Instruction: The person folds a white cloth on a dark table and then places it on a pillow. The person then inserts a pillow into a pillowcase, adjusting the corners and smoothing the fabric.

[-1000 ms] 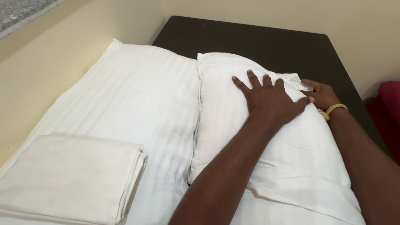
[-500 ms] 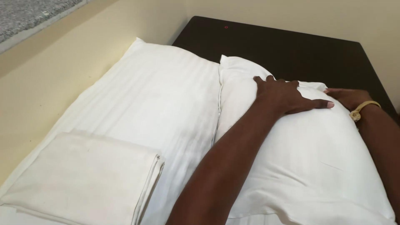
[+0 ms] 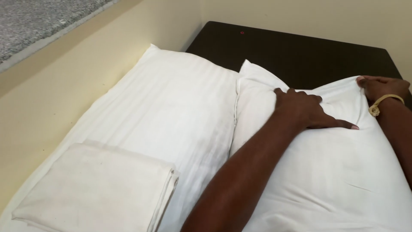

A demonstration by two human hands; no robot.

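Observation:
Two white striped pillows lie side by side at the head of a bed. My left hand (image 3: 305,109) rests on the right pillow (image 3: 326,172), its fingers curled into the pillow's far edge and its thumb stretched flat toward the right. My right hand (image 3: 382,88), with a yellow band on the wrist, grips the far right corner of the same pillow. The left pillow (image 3: 180,107) lies flat and untouched beside it.
A folded white sheet (image 3: 98,189) lies at the near left, on the bed beside the left pillow. A dark headboard (image 3: 300,51) stands behind the pillows. A cream wall (image 3: 64,86) runs along the left, with a grey surface (image 3: 38,21) above it.
My left hand went from spread flat on the right pillow to curled at its far edge. My right hand shifted to the pillow's far right corner. The view moved left and closer.

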